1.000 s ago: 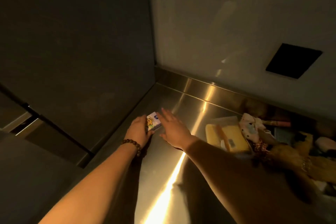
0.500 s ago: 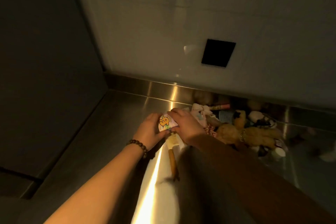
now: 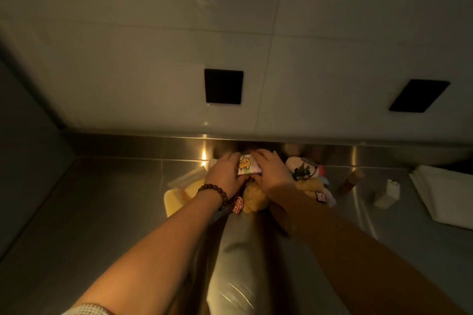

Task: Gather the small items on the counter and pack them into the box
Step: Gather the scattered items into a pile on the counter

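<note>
Presently, head view: small printed packet [image 3: 247,166] was held between left hand [image 3: 225,176] and right hand [image 3: 271,172], fingers curled round its ends, above item pile at 12 o'clock on steel counter [image 3: 102,212].

Handling, judged: packet light, soft, crushable; wrapper likely slick. Grip best at short ends, as held.

Containers: yellow tray-like box [image 3: 172,202] lay at 9 o'clock of pile, partly hidden; contents could not be told. Plush toys [image 3: 256,198] heaped beneath hands. Wooden blocks [image 3: 384,201] stood loose at 3 o'clock, beside folded white cloth [image 3: 445,192].
</note>
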Demonstrator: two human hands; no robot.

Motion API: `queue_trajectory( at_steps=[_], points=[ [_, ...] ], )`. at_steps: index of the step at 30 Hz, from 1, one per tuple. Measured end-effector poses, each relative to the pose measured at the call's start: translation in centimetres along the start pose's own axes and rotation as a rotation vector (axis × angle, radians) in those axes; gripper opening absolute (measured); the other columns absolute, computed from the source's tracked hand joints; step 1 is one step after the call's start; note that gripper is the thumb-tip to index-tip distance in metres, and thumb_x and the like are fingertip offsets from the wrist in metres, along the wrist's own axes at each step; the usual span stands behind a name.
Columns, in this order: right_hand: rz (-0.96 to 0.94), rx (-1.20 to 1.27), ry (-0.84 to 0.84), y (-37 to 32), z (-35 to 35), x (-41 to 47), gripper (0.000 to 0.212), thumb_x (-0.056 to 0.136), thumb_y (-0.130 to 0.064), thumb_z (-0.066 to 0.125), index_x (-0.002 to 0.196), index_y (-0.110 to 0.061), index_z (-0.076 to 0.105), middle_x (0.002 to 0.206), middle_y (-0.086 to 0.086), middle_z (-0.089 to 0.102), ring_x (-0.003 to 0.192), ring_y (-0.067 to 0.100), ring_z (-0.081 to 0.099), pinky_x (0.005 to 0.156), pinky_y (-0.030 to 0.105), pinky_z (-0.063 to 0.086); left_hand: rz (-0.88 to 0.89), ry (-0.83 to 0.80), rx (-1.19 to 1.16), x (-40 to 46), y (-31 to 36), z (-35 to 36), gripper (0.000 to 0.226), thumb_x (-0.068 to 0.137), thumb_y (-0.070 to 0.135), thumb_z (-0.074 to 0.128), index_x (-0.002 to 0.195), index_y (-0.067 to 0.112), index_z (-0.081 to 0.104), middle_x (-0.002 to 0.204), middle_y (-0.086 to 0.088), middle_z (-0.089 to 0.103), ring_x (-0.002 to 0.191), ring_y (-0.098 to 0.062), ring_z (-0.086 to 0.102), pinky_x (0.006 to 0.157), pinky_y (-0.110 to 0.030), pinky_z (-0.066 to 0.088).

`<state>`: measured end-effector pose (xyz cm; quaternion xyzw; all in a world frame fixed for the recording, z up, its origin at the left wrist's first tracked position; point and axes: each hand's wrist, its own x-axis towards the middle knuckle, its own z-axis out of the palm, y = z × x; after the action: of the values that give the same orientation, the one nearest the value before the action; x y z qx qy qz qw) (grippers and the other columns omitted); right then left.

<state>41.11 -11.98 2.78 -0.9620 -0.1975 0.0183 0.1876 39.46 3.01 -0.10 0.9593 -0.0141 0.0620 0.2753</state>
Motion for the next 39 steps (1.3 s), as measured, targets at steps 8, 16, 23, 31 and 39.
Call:
queue_trajectory(
  at_steps=[8, 16, 23, 31, 39],
  points=[
    [0.038, -0.041, -0.102, 2.2, 1.2, 0.5, 0.064, 0.094, -0.022, 0.051, 0.150, -0.017, 0.020, 0.159, 0.003, 0.019, 0.147, 0.020, 0.010, 0.118, 0.037, -0.002, -0.051, -0.073, -0.030, 0.4, -0.8, 1.0, 0.061, 0.086, 0.038, 0.058, 0.140, 0.023, 0.034, 0.137, -0.003, 0.047, 0.119, -0.019, 0.048, 0.096, -0.034, 0.041],
    [-0.077, -0.043, 0.017, 1.1, -1.7, -1.7, 0.066, 0.096, -0.032, 0.048, 0.151, -0.018, 0.015, 0.160, 0.007, 0.011, 0.147, 0.023, 0.004, 0.117, 0.039, 0.002, -0.097, 0.002, 0.039, -2.8, 1.6, -1.2, 0.080, 0.087, 0.053, 0.049, 0.149, 0.019, 0.012, 0.156, -0.004, 0.016, 0.141, -0.019, 0.016, 0.113, -0.033, 0.018],
    [-0.101, -0.029, 0.094, 0.8, -4.4, -7.8, 0.066, 0.096, -0.038, 0.046, 0.151, -0.019, 0.015, 0.160, 0.005, 0.009, 0.147, 0.021, 0.001, 0.118, 0.039, 0.005, -0.116, 0.106, 0.107, -8.0, 5.9, -3.0, 0.078, 0.085, 0.059, 0.046, 0.147, 0.021, 0.018, 0.154, -0.004, 0.023, 0.140, -0.020, 0.020, 0.114, -0.036, 0.019],
    [-0.022, 0.042, 0.130, 4.2, -5.4, -18.2, 0.068, 0.091, -0.043, 0.051, 0.149, -0.017, 0.025, 0.159, 0.007, 0.016, 0.147, 0.024, 0.010, 0.118, 0.045, 0.017, -0.086, 0.076, 0.167, -15.8, 10.4, -1.2, 0.078, 0.086, 0.059, 0.041, 0.148, 0.018, 0.019, 0.154, -0.006, 0.021, 0.142, -0.022, 0.016, 0.115, -0.042, 0.020],
    [0.159, 0.000, 0.101, 7.1, -4.4, -28.9, 0.073, 0.094, -0.038, 0.051, 0.151, -0.018, 0.011, 0.161, 0.005, 0.004, 0.148, 0.019, -0.002, 0.118, 0.042, 0.005, -0.044, -0.014, 0.175, -23.6, 14.8, 1.6, 0.078, 0.087, 0.060, 0.039, 0.148, 0.015, 0.017, 0.155, -0.007, 0.020, 0.142, -0.023, 0.017, 0.115, -0.041, 0.018]
  ],
)
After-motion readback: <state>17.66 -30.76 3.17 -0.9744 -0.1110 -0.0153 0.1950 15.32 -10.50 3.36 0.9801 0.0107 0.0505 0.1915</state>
